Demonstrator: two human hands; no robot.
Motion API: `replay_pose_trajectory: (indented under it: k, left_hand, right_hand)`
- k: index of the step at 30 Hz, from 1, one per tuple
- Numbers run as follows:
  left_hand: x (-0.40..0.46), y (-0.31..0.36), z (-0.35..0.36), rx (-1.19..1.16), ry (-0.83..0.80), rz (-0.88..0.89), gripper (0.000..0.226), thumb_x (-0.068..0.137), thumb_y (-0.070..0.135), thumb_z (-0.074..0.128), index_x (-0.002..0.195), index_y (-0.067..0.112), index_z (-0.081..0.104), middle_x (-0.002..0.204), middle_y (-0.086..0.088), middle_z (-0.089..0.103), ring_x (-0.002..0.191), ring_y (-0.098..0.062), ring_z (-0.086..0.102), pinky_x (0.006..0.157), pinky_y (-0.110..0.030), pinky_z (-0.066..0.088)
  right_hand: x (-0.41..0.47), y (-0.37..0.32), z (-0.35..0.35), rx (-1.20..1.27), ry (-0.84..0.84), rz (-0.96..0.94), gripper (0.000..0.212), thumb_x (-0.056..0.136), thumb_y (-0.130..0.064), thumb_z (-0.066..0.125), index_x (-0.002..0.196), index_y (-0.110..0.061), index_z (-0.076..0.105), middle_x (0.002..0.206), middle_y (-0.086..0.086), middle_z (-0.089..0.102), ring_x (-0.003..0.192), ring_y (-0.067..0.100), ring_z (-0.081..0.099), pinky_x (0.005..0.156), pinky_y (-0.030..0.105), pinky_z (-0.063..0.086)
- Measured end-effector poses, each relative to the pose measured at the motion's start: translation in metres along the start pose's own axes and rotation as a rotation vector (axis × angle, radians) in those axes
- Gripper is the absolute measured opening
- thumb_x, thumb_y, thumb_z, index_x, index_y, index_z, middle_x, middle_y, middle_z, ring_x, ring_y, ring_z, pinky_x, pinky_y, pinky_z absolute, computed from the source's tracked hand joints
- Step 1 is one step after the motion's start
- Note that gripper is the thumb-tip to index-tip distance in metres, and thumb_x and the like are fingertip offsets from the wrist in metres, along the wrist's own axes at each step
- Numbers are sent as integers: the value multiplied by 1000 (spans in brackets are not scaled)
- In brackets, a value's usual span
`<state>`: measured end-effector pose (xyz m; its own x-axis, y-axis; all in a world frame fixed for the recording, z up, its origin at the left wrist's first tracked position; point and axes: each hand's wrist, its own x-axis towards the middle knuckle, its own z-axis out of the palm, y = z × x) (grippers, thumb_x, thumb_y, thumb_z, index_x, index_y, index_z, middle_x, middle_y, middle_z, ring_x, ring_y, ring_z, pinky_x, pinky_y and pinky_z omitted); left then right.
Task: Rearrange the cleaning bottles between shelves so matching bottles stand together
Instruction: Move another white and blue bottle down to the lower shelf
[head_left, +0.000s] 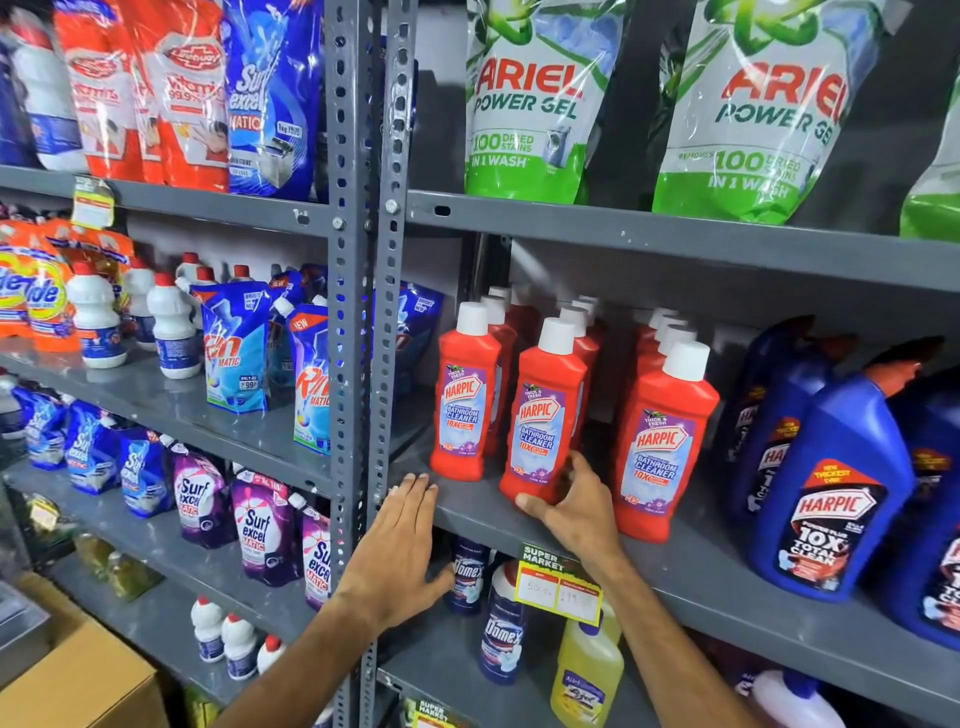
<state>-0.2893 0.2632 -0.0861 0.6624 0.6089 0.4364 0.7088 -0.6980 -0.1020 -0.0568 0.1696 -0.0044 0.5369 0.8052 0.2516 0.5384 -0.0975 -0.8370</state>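
Head view: right hand (574, 512) grip clamped on red Harpic bottle (543, 415); left hand (397, 545) flat, fingers apart, at shelf edge (467, 512).

The scene is evenly and brightly lit from above and in front; glare is seen on the glossy green pouches (524, 98); deep shadow is cast behind the red bottles (545, 410); edges are bowed by wide-angle distortion; far-left items are blurred.

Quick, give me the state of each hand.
Left hand: open, flat on the shelf edge, holding nothing.
Right hand: closed around the base of a red bottle.
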Motion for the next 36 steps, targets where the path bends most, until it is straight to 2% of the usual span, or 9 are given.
replay_pose_trajectory:
  k: [3, 6, 13, 16, 21, 26, 29, 32, 36]
  left_hand:
    - [-8, 5, 1, -95, 45, -7, 103, 92, 65, 42, 161, -4, 10, 171, -24, 6, 160, -35, 5, 128, -50, 19]
    - [-30, 17, 14, -228, 96, -1, 103, 91, 55, 53, 162, -3, 6, 172, -22, 0, 160, -33, -2, 129, -46, 11]
    - [-91, 33, 85, -258, -140, 23, 103, 85, 51, 56, 159, -9, 15, 169, -28, 11, 158, -40, 15, 124, -49, 17]
    - [-106, 34, 111, -285, -214, 11, 100, 84, 50, 52, 157, -10, 21, 167, -29, 18, 156, -43, 20, 124, -49, 17]
    - [-115, 28, 162, -256, -344, 0, 105, 83, 65, 44, 158, -7, 25, 168, -27, 19, 155, -41, 18, 124, -50, 16]
    - [-123, 30, 218, -283, -475, -15, 106, 83, 64, 45, 158, -7, 22, 167, -26, 21, 154, -42, 23, 121, -58, 33]
    - [-123, 29, 251, -263, -482, -12, 112, 85, 60, 65, 160, -7, 14, 169, -27, 11, 156, -43, 14, 125, -57, 22]
    - [-117, 31, 270, -212, -484, -24, 118, 88, 63, 65, 160, -6, 3, 169, -26, -2, 158, -41, 2, 128, -48, 3]
    - [-116, 27, 285, -155, -519, -28, 117, 86, 66, 63, 159, -9, 10, 168, -30, 6, 157, -43, 11, 129, -50, 14]
  right_hand:
    - [-16, 2, 0, -5, 76, -65, 98, 75, -27, 94, 156, -21, 40, 146, -2, 62, 131, 16, 61, 113, 39, 50]
    - [-47, 8, 3, -44, 263, -212, 74, 87, -21, 84, 152, -19, 48, 149, -2, 58, 138, 14, 54, 115, 24, 38]
    - [-115, 71, 42, -166, 358, -645, 17, 88, 2, 75, 102, -6, 78, 105, 3, 76, 98, 19, 72, 94, 28, 54]
    - [-135, 116, 65, -127, 215, -542, 18, 89, 2, 73, 102, -9, 78, 104, -1, 75, 96, 15, 71, 87, 30, 57]
    - [-143, 179, 104, -103, 76, -193, 38, 94, -16, 68, 131, -21, 66, 131, -8, 69, 121, 12, 65, 107, 19, 45]
    - [-117, 237, 151, -32, 37, 77, 71, 92, -29, 68, 156, -10, 43, 157, 5, 52, 144, 25, 51, 119, 43, 41]
    - [-101, 266, 176, -37, 44, 178, 82, 92, -29, 74, 160, -8, 33, 161, 11, 45, 148, 29, 43, 122, 46, 36]
    - [-89, 294, 193, 12, 24, 223, 80, 87, -40, 71, 155, -15, 37, 152, 9, 54, 141, 29, 53, 116, 51, 43]
    - [-85, 306, 197, 48, 6, 214, 48, 87, -38, 71, 129, -25, 53, 129, 6, 70, 119, 26, 67, 102, 50, 54]
